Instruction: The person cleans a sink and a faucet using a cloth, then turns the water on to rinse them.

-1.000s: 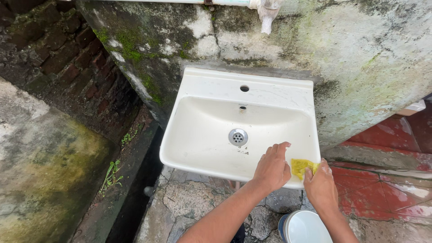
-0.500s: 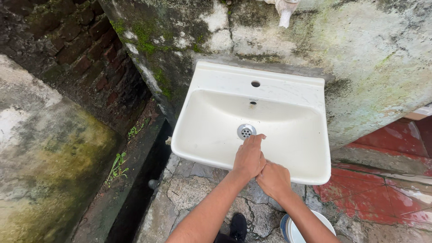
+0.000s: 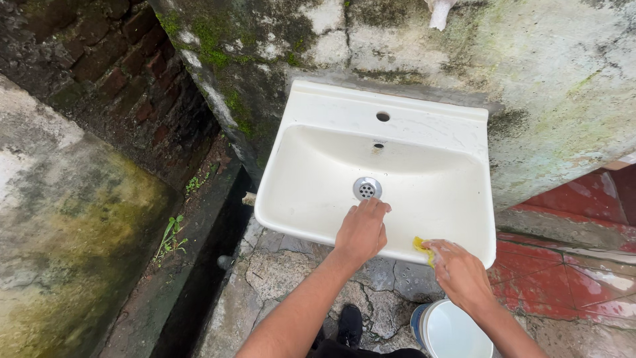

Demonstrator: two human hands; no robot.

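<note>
Head view — my right hand (image 3: pixel 460 272) grips a yellow sponge (image 3: pixel 421 246) on the white ceramic basin's (image 3: pixel 318 199) front rim — my left hand (image 3: pixel 362 230) rests flat, unclenched, inside.

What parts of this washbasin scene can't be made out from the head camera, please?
- Yellow sponge: mostly hidden under the right hand.
- Tap: cut off by the top edge.
- White bucket: cut off by the bottom edge and the right forearm.
- Basin rim under the left hand: covered.
</note>
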